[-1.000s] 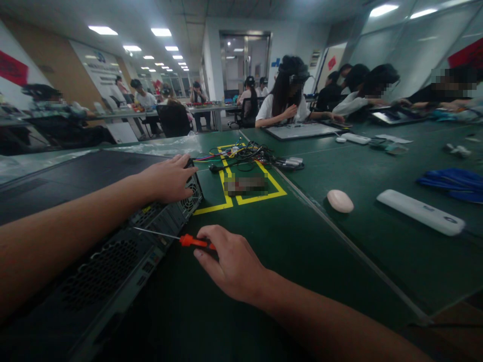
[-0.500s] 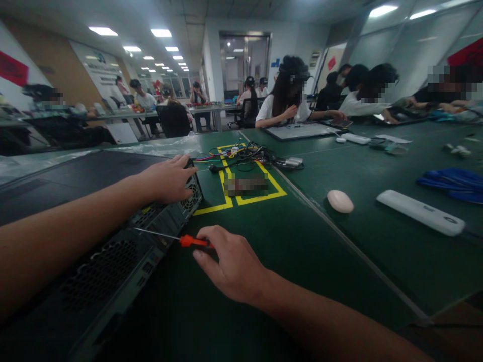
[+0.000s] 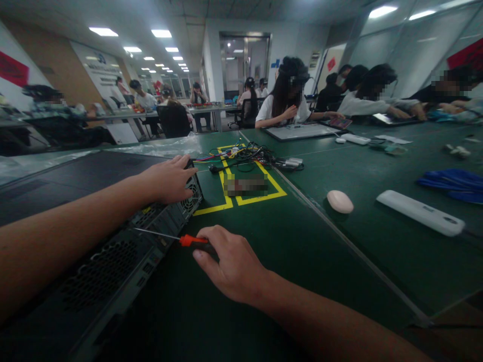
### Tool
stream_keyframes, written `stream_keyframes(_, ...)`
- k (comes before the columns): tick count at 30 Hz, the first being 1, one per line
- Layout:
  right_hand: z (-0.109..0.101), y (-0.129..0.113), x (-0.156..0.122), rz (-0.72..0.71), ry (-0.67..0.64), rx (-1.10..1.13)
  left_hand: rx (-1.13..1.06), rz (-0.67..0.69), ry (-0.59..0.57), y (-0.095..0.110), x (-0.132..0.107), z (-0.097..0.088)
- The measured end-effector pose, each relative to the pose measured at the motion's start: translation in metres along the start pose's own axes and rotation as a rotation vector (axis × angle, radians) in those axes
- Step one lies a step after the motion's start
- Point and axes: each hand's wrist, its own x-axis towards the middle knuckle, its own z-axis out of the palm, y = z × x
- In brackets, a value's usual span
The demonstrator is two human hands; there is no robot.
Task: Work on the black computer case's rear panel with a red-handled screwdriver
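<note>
A black desktop computer case (image 3: 101, 173) lies on its side at the left, its rear panel turned toward me. My left hand (image 3: 171, 178) rests flat on the top corner of the case, fingers spread and holding nothing. In my right hand (image 3: 230, 261) is a screwdriver (image 3: 190, 241) with an orange and dark handle. Its thin metal shaft points left, and the tip meets or nearly meets the rear panel; exact contact is hard to make out. A round fan grille (image 3: 190, 199) shows just below my left hand.
Bundled cables (image 3: 256, 153) lie beyond the case by yellow tape (image 3: 260, 198) on the green table (image 3: 339, 261). To the right are a pale mouse (image 3: 339, 201), a white elongated device (image 3: 420, 212) and blue cloth-like material (image 3: 453, 183). A co-worker (image 3: 289, 95) sits across the table.
My hands and the case stay in place. The screwdriver handle appears slightly turned in my right hand. Co-workers at the far right have shifted their arms.
</note>
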Motion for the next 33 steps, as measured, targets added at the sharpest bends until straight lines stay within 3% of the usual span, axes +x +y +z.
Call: stream_keyframes(33, 0.0009, 0.0001, 0.0005, 0.012, -0.018, 0.045, -0.01, -0.011, 0.026, -0.0014, 0.0014, 0.0026)
